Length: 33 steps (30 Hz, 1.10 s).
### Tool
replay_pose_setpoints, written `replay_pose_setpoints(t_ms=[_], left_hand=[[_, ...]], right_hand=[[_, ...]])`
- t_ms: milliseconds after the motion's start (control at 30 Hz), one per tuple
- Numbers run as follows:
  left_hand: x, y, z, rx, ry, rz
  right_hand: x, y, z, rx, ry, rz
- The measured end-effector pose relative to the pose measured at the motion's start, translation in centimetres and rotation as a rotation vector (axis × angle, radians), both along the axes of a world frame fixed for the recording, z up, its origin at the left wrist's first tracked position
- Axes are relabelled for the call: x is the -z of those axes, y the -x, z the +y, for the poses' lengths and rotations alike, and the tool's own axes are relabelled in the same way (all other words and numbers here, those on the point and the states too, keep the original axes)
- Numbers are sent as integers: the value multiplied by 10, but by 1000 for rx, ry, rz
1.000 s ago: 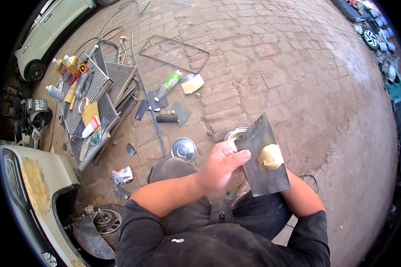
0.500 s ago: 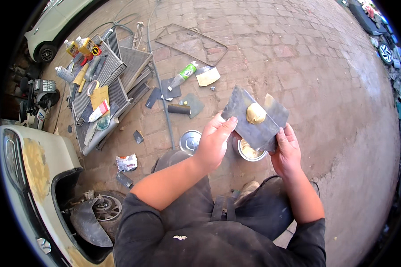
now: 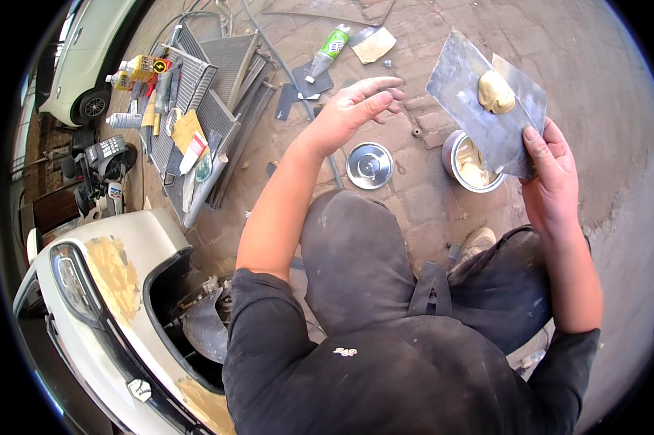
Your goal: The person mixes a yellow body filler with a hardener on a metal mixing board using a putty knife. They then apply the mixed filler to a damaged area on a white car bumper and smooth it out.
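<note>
My right hand grips a thin grey sheet by its lower right corner, thumb on top. A dollop of beige putty rests on the sheet. Another thin grey plate shows behind it, held in the same hand. My left hand is empty, its fingers stretched out and a little bent, above the ground left of the sheet. Below the sheet stands an uncovered can with beige putty in it, partly hidden by the sheet. Its round metal lid lies on the bricks beyond my left knee.
Stacked radiators at the left carry bottles, a tube and tools. A green-labelled bottle lies beside dark sheets and a hose. A pale car with beige patches stands at lower left, its wheel arch exposed.
My left hand has let go of the sheet and moved away to the left. My right hand holds the sheets and putty alone. The whole view has shifted.
</note>
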<state>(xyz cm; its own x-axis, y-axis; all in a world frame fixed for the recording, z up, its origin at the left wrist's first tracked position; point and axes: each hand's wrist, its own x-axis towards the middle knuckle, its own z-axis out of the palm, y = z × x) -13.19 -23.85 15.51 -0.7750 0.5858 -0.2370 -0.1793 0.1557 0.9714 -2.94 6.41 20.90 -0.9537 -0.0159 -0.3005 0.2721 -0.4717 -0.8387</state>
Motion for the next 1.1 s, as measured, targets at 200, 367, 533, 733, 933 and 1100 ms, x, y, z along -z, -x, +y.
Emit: replay_pose_setpoints(t_ms=[200, 367, 533, 733, 933, 1100], left_hand=[[194, -56, -46, 212, 963, 270], [250, -110, -33, 227, 1225, 434], [230, -104, -27, 286, 1209, 479], [169, -16, -23, 445, 1194, -27], [103, 47, 30, 405, 564, 345], [87, -1, 175, 355, 186, -222]], right_hand=[[12, -1, 36, 127, -100, 14], [23, -9, 63, 208, -156, -27], [21, -9, 77, 250, -93, 1], [7, 1, 67, 311, 8, 103], [-47, -21, 15, 58, 373, 158], [-41, -24, -18, 75, 186, 409]])
